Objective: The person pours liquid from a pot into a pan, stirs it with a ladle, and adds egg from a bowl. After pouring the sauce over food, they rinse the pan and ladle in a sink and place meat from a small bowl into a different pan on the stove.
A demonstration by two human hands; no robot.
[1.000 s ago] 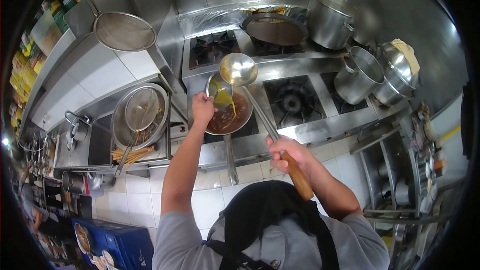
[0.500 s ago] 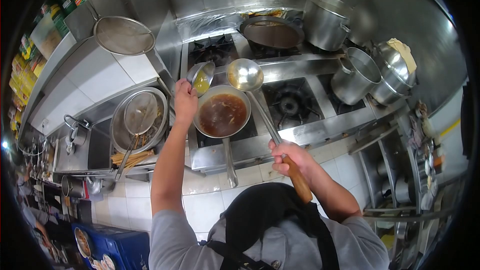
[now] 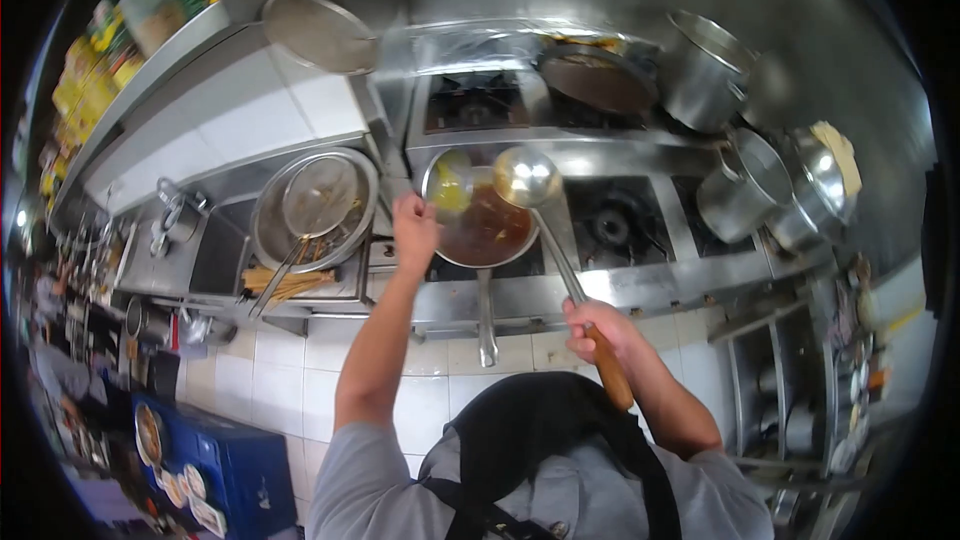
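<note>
My left hand (image 3: 415,230) is closed on the rim of a small metal bowl (image 3: 449,180) with yellow liquid inside. The bowl hangs over the far left part of a frying pan (image 3: 495,230), which holds a reddish-brown liquid with pale bits in it. In my right hand (image 3: 603,330) is the wooden handle of a long ladle (image 3: 527,177). Its round metal head is above the pan's far right side, beside the bowl and partly covering the pan. Toward me sticks out the pan's long metal handle (image 3: 486,320), which neither hand touches.
The pan sits on a steel stove with a bare burner (image 3: 612,225) to its right. A large dark pan (image 3: 600,80) and tall pots (image 3: 705,70) stand behind. On the left, a strainer (image 3: 320,197) rests over a wide metal basin (image 3: 268,210). A blue box (image 3: 245,465) is at lower left.
The bowl has come nearer and over the pan, and its opening now faces up more. The ladle head has also come closer over the pan. The whole view has shifted.
</note>
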